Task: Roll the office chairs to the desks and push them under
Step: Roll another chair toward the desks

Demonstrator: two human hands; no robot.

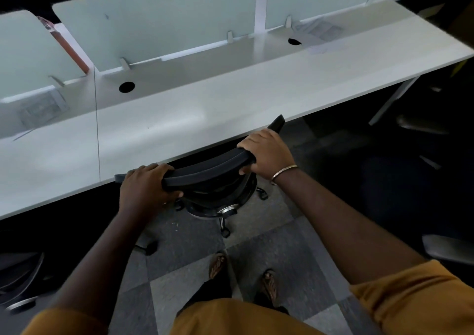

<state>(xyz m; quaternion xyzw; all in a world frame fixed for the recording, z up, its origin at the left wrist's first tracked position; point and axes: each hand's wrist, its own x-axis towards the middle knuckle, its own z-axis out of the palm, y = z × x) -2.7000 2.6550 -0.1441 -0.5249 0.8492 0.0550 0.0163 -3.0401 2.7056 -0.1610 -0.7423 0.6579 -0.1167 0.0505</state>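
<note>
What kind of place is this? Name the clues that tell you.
Most likely an open-plan office. A long white desk carries frosted divider screens and round cable holes, and both hands grip a wheeled office chair at the desk's edge.

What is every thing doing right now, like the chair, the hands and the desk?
office chair: upright, seat tucked under the desk edge, backrest top gripped at both ends.
left hand: grips the backrest's left end.
right hand: grips the backrest's right end.
desk: bare top, chair at its front edge.
cable holes: open, uncovered.
divider panels: standing upright.
</note>
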